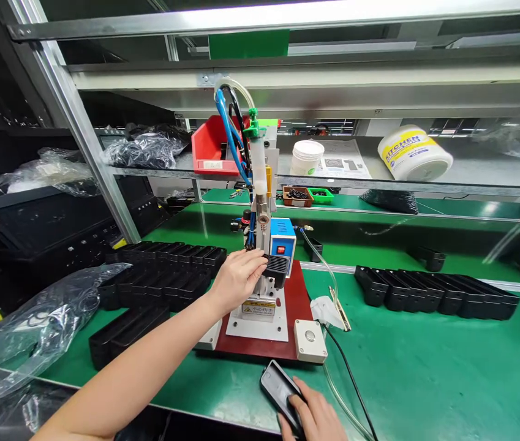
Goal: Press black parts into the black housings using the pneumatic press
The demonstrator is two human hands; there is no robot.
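Note:
My left hand (240,274) reaches to the bench machine (262,223), its fingers closed on the near end of a black ribbed plastic part (278,267) below the dispensing syringe (258,164). The thumb side and the part's far underside are hidden. Low at the front edge, my right hand (315,411) grips a black hollow plastic housing (278,386) with its open side up, the fingers lying over its right edge. The housing lies tilted just in front of the machine's red base (260,349).
Rows of black housings stand left (163,282) and right (434,294). A white button box (310,341) sits on the red base; a cable and clear tube (345,398) run beside it. Plastic bags (52,331) lie left. The shelf holds a red bin (214,144) and white tubs (413,153).

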